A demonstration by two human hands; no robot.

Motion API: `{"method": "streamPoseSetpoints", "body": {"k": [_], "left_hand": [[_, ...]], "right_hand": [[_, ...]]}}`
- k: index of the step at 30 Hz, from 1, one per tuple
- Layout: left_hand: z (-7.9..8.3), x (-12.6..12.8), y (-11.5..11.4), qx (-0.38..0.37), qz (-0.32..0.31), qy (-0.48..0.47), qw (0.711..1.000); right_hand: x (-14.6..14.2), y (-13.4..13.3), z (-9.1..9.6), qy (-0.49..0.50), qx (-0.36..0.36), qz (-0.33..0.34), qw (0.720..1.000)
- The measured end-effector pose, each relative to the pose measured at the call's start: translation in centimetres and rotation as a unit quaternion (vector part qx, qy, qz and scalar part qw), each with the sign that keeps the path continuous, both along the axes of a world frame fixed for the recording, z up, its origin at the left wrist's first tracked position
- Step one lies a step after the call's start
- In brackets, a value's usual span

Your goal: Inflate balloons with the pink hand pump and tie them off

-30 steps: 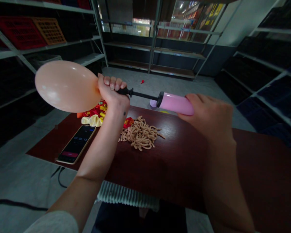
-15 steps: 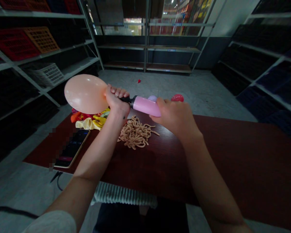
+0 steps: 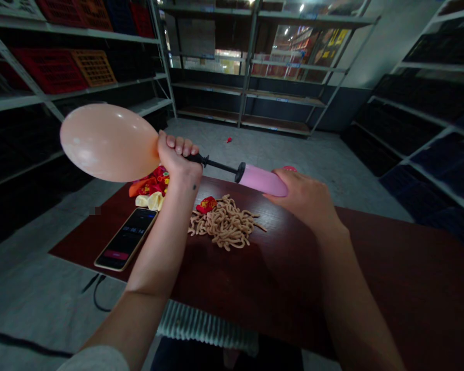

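A large peach balloon (image 3: 109, 142), blown up round, sits at the left on the end of a balloon pump (image 3: 261, 179) with a pink barrel and black rod. My left hand (image 3: 179, 156) is closed around the black end of the pump and the balloon's neck, which its fingers hide. Around the far end of the pink barrel, my right hand (image 3: 307, 198) is wrapped. A stretch of black rod shows between the two hands. Below them lies a heap of tan, noodle-like strands (image 3: 228, 224), with a red and yellow balloon (image 3: 206, 205) lying on it.
Limp coloured balloons (image 3: 151, 188) and a phone (image 3: 127, 239) with a running timer lie on the dark table (image 3: 232, 283) at the left. A small red thing (image 3: 229, 139) is on the floor beyond. Shelves with crates (image 3: 93, 67) line the room.
My hands have moved apart, drawing the black rod out of the pink barrel. The peach balloon looks bigger and farther left. The camera view has shifted.
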State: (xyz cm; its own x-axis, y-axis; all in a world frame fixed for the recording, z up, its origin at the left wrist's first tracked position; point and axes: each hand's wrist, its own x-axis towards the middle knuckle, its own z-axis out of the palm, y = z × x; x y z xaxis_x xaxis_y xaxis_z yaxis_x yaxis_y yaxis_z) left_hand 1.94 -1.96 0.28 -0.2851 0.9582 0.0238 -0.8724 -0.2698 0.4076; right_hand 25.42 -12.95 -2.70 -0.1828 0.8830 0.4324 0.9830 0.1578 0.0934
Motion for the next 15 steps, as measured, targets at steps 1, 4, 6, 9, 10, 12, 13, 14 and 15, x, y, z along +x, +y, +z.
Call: {"method": "streamPoseSetpoints", "body": {"k": [1,4,6,9,10,12,13,14,15], "left_hand": [[-0.3,-0.5,0.5,0.004,0.012,0.018,1.0],[-1.2,-1.9,2.1,0.028,0.027,0.045,0.998],[-1.6,-2.5,2.7,0.043,0.026,0.04,0.998],[-1.6,-2.8,2.7,0.068,0.02,0.012,0.997],[-1.5,-2.7,2.5,0.075,0.018,0.0,0.997],[-1.1,-2.2,1.8,0.073,0.015,-0.024,0.997],[-0.8,-1.9,1.3,0.064,0.016,-0.031,0.997],[-0.5,-1.6,0.9,0.052,0.017,-0.033,0.998],[-0.2,-1.2,0.4,0.04,0.019,-0.03,0.999]], "right_hand": [[0.4,0.2,-0.1,-0.001,0.0,-0.001,1.0],[1.6,0.4,-0.3,0.004,0.011,-0.003,1.0],[2.1,0.3,-0.3,0.002,0.027,-0.01,1.0],[2.1,-0.1,0.0,-0.017,0.053,-0.023,0.998],[2.0,-0.3,0.1,-0.027,0.062,-0.029,0.997],[1.6,-0.5,0.2,-0.056,0.07,-0.044,0.995],[1.5,-0.6,0.3,-0.072,0.066,-0.051,0.994],[1.3,-0.7,0.3,-0.086,0.058,-0.057,0.993],[1.2,-0.7,0.3,-0.097,0.049,-0.062,0.992]]}}
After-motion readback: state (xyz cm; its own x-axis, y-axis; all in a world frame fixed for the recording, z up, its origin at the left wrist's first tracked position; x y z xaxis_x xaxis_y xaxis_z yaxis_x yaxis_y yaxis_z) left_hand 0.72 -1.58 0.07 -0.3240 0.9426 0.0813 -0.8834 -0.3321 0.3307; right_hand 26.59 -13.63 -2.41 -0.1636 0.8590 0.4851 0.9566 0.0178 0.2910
